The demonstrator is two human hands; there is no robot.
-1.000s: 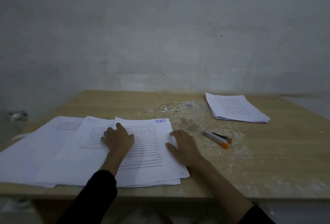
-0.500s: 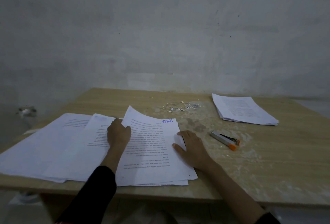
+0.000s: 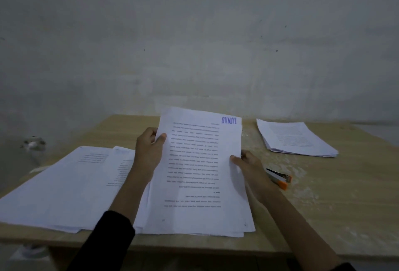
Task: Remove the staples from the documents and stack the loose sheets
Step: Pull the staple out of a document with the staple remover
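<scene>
As it is held tilted up, document (image 3: 200, 162): just left of the orange tool (image 3: 278, 179), likely for checking its staple.
Left hand (image 3: 149, 152): thumb and fingers clasp its left edge.
Right hand (image 3: 248, 162): pinches its right edge.
Loose stack (image 3: 295, 139): beyond the tool.

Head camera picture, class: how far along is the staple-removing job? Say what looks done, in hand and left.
Done, probably: the neat pile at far right. In hand: the left hand and right hand grip the LUNAS document, its far end raised; the staple remover lies beside it. Left: likely the spread papers at left, though staples are not visible.
</scene>
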